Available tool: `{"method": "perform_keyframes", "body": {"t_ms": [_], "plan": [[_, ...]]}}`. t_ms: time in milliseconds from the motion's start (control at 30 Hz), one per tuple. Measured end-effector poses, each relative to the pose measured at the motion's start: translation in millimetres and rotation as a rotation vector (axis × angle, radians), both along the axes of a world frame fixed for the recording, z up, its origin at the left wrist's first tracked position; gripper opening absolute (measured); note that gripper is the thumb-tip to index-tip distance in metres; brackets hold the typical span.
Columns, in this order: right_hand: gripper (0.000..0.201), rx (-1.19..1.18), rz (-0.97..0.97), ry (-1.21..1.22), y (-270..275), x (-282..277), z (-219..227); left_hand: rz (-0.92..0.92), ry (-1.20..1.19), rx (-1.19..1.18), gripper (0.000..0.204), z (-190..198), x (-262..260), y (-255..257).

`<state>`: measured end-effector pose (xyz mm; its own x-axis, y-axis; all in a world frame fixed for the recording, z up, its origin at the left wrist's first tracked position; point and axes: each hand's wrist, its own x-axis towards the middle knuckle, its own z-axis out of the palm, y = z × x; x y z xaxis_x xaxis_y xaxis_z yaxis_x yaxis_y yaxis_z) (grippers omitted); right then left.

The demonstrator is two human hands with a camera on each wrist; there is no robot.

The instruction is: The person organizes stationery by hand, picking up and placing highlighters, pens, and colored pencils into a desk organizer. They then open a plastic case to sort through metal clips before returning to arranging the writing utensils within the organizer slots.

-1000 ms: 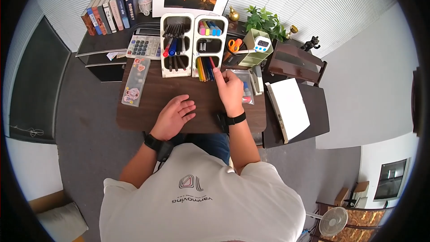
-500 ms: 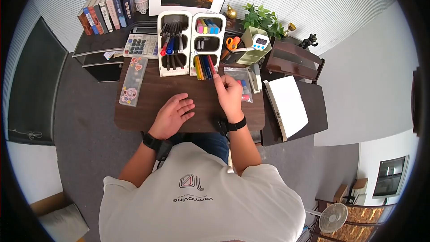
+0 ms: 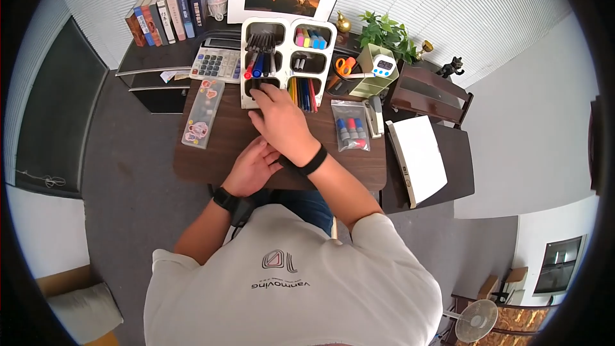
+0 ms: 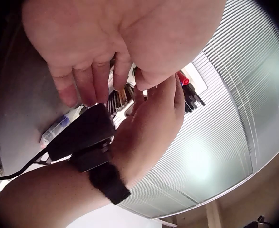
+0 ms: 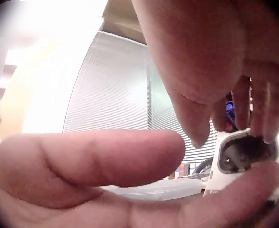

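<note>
Right hand [image 3: 282,125]: fingers extended, nothing visible in its grasp, fingertips at the near compartment of the left rack [image 3: 287,51]. Left hand [image 3: 250,170]: open, palm upward, just nearer than the right. Left rack, standing on the desk [image 3: 346,170]: black pens [image 3: 261,43], far; red marker [image 3: 248,73] and blue marker [image 3: 258,66], middle; near compartment mostly covered by the right hand. Right rack [image 3: 312,75], beside it: highlighters [image 3: 311,39], far; coloured pencils [image 3: 303,95], near. Desk, right: clear bag [image 3: 350,126] of markers, stapler [image 3: 375,116]. Desk, left: pencil case [image 3: 204,114], calculator [image 3: 217,61].
</note>
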<state>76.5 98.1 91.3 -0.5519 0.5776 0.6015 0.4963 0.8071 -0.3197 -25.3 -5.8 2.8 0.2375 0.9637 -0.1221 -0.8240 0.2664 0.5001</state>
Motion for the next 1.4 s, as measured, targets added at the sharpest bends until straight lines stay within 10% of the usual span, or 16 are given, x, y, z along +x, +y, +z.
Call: {"method": "perform_keyframes", "body": {"t_ms": [133,467,800,933,1133,1400], "plan": [[0.041,-0.130,-0.115,-0.248,-4,-19,9,0.031,-0.018,0.043,0.035,-6,2,-2],[0.008,0.030,-0.172,0.180,25,36,30,-0.024,0.008,0.013,0.037,-1,-3,-4],[0.025,0.046,-0.290,-0.109,76,39,12,-0.003,-0.006,0.010,0.035,-3,-3,-5],[0.019,0.132,-0.244,0.196,68,51,14,0.003,-0.020,0.017,0.035,-4,-4,-5],[0.022,-0.887,-0.072,0.825,-30,94,-12,0.065,0.044,-0.032,0.036,7,1,-8],[0.021,-1.159,-0.117,0.893,-75,119,-71,0.038,0.246,0.077,0.027,14,17,-7]]}}
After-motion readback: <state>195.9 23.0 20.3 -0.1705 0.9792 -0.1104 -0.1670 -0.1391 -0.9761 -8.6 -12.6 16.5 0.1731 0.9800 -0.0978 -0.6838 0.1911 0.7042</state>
